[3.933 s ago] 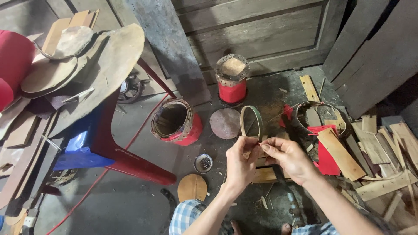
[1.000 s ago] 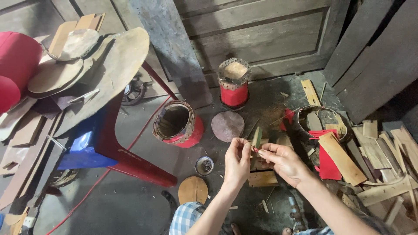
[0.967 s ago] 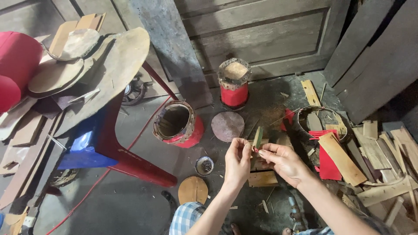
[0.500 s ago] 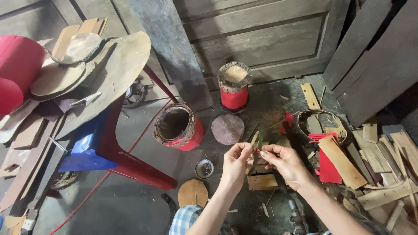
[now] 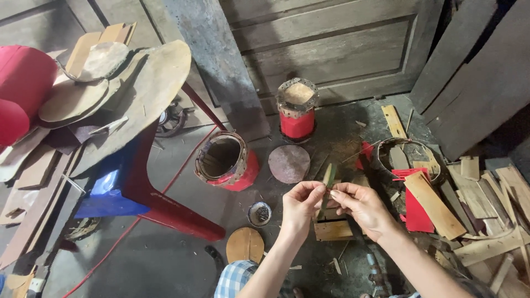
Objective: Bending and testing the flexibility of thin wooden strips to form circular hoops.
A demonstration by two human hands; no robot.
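Both hands [image 5: 331,201] pinch thin bamboo strip [image 5: 328,179] (edge-on) nr red drum [image 5: 227,161].

Grey concrete floor [image 5: 138,254] carries: a tilted red drum shell [image 5: 227,161] left of the hands; an upright red drum [image 5: 297,110] beyond them; a round disc [image 5: 289,163]; wood offcuts [image 5: 480,221] to the right.

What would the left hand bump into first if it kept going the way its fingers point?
The left hand points up and right, so it would likely meet the thin green strip it pinches, then the right hand. Depth is hard to judge.
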